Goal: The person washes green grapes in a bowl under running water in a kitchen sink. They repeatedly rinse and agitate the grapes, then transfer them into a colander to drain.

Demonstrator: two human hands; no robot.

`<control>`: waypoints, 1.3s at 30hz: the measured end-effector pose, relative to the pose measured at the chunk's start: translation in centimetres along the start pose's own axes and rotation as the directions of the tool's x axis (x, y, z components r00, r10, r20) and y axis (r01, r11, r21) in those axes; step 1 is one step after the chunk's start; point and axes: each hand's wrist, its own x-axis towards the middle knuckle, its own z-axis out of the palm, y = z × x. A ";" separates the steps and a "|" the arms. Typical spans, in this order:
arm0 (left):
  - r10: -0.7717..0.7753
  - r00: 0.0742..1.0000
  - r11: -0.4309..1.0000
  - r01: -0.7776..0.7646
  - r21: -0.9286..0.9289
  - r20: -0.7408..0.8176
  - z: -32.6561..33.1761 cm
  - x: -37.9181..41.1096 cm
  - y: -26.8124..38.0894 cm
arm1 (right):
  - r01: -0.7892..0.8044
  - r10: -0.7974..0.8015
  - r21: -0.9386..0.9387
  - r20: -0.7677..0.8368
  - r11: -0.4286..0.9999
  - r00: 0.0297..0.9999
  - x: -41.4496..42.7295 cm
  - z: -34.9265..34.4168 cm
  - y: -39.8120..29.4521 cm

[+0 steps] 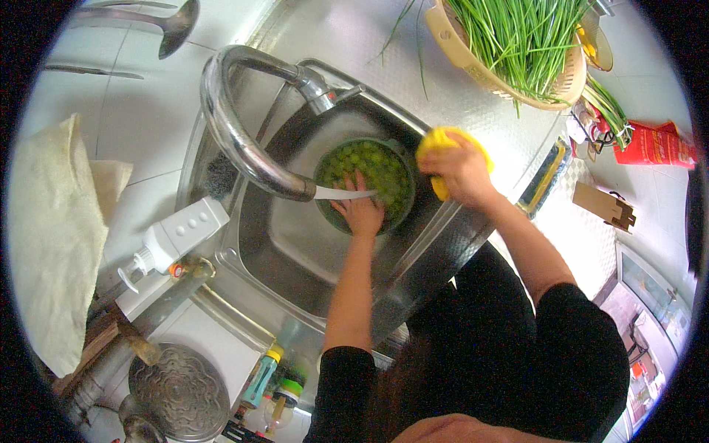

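Observation:
A round bowl (411,200) stands in the stainless steel sink, filled with water and small round green fruit (388,160) that look like grapes. My left hand (361,207) reaches into it, fingers spread over the fruit and fingertips partly under the water. From the curved metal faucet (252,160) a stream of water (343,194) runs into the bowl, just above that hand. At the sink's right rim my right hand (462,171), somewhat blurred, grips a soft-looking yellow object (437,141); whether it is a cloth or a sponge I cannot tell.
A tan plastic basket (498,83) of long green chives (520,44) sits on the steel counter at the upper right. White pump bottle (185,232) lies left of the sink. A light cloth (55,243) hangs at far left. A ladle (177,27) hangs above; a cardboard piece (601,205) is at right.

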 end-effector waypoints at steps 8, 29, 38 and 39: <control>0.002 0.998 1.000 -0.002 -0.005 0.059 -0.5 -0.1 0.2 | -0.213 0.207 0.055 0.099 0.975 0.973 -9.6 5.5 -10.3; 0.138 0.985 0.990 -0.138 -0.015 0.099 0.3 -0.7 -1.8 | -0.142 0.794 0.782 -0.602 0.607 0.077 -6.5 -13.9 12.9; 0.169 0.983 0.985 -0.171 0.012 0.072 0.2 -0.4 -1.6 | -0.491 0.274 -0.339 -0.522 0.802 0.808 -6.3 -10.0 20.4; 0.163 0.984 0.987 -0.164 -0.003 0.074 0.1 -0.5 -1.4 | -0.495 0.323 -0.324 -0.460 0.806 0.827 -6.5 -9.9 18.3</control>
